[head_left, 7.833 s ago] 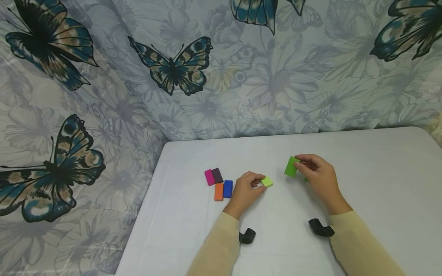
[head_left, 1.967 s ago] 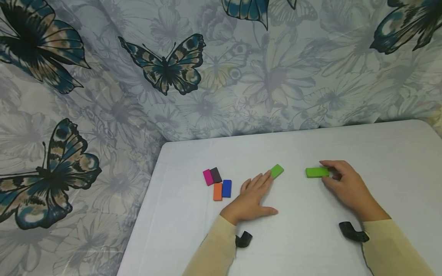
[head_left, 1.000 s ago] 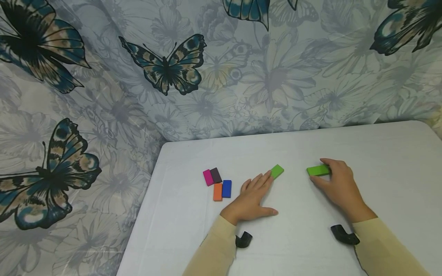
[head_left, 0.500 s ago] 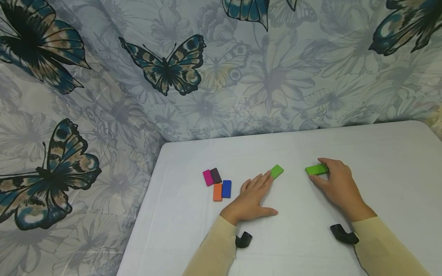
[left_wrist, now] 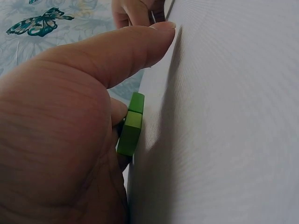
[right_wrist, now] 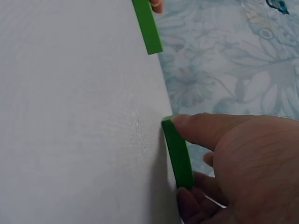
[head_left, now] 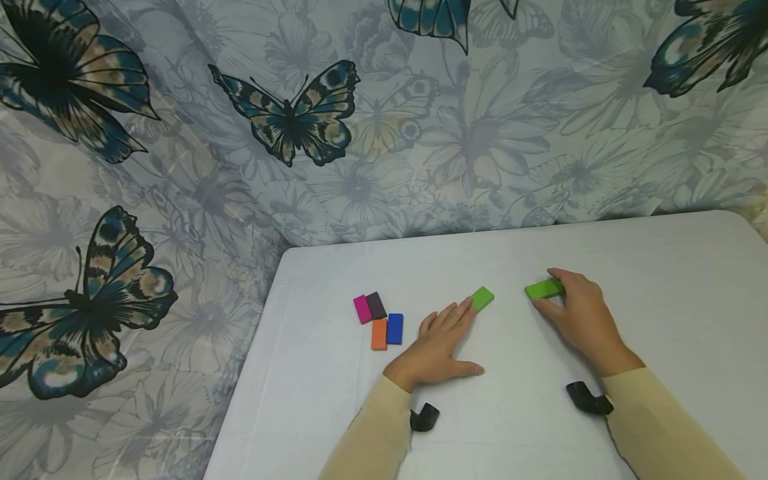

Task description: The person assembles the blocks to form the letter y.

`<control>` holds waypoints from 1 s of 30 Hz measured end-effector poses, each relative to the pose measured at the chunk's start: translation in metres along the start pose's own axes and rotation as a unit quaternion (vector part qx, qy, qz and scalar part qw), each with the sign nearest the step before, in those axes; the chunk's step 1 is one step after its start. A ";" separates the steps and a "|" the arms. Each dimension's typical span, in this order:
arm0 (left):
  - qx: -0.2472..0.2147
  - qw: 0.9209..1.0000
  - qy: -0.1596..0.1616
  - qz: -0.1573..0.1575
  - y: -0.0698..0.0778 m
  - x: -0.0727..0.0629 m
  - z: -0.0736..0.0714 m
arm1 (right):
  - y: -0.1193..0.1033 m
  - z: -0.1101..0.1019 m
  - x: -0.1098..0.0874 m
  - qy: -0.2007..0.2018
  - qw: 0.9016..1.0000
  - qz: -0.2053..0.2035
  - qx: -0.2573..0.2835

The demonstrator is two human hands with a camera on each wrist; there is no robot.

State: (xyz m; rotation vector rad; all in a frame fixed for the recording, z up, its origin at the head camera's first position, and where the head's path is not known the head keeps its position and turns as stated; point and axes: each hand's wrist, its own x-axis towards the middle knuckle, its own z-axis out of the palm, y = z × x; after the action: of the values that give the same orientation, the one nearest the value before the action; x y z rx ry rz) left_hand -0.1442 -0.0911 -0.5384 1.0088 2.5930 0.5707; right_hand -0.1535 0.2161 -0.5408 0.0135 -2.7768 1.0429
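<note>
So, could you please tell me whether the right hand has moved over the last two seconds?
Yes: in the head view, the right hand has shifted left, closer to the blue block, which has stayed put.

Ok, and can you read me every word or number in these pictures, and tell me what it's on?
There are none I can read.
The green block the right hand grips: plain.
The other green block, at the left hand's fingertips: plain.
The patterned backdrop: just butterflies and flowers, no letters.
</note>
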 end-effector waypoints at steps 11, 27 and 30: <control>0.002 1.000 0.001 0.002 0.000 0.000 0.000 | -0.003 0.007 0.011 0.021 1.000 -0.002 0.017; 0.002 1.000 -0.002 -0.001 0.001 -0.001 -0.003 | -0.007 0.019 0.019 0.013 0.998 0.011 0.059; 0.005 1.000 -0.002 -0.003 0.001 -0.001 -0.003 | -0.009 0.021 0.020 0.010 0.998 0.010 0.063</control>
State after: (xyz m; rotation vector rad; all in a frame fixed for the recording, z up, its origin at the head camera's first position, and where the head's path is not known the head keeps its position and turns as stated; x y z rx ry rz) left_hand -0.1438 -0.0917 -0.5348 1.0053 2.5972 0.5541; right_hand -0.1761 0.1964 -0.5474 -0.0082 -2.6949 1.2133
